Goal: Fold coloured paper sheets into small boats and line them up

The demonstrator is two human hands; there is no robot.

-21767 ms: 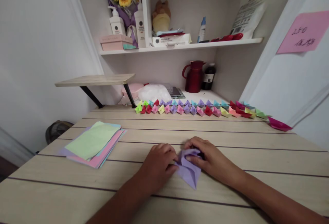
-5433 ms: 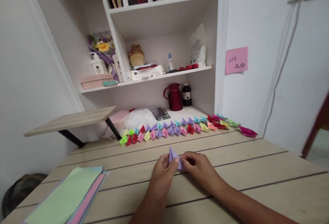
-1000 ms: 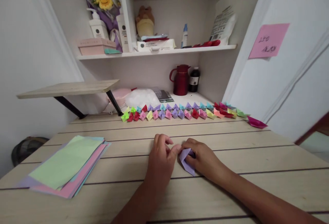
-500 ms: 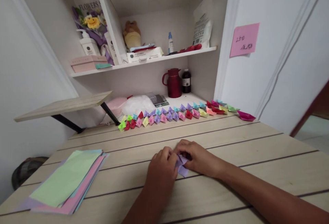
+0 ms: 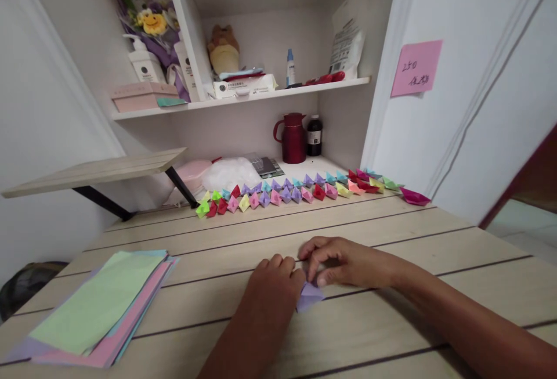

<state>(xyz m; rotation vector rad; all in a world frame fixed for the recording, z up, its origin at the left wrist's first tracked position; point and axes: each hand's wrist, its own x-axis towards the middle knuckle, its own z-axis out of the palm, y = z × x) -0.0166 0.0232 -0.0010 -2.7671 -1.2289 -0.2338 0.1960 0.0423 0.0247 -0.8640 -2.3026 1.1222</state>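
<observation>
A folded piece of purple paper (image 5: pixel 310 297) lies low over the wooden tabletop, in front of me. My left hand (image 5: pixel 275 289) has its fingers closed on the paper's left side, and these fingers hide part of it. Just right of it, my right hand (image 5: pixel 346 262) is bent over the paper's upper edge with thumb and fingers apart. Its fingertips are at or very near the paper; I cannot tell whether they touch it. Several small folded paper boats (image 5: pixel 285 195) in many colours stand in rows beyond my hands.
A stack of coloured paper sheets (image 5: pixel 102 303), light green on top, lies on the left of the slatted table (image 5: pixel 209 286). A small raised shelf (image 5: pixel 100 169) on black legs stands behind it. At the back are a red jug (image 5: pixel 293 140) and a dark bottle (image 5: pixel 314 136).
My right hand has loosened its pinch on the purple paper, and its fingers have spread. The paper now shows a flatter, plainer face. The view has shifted slightly.
</observation>
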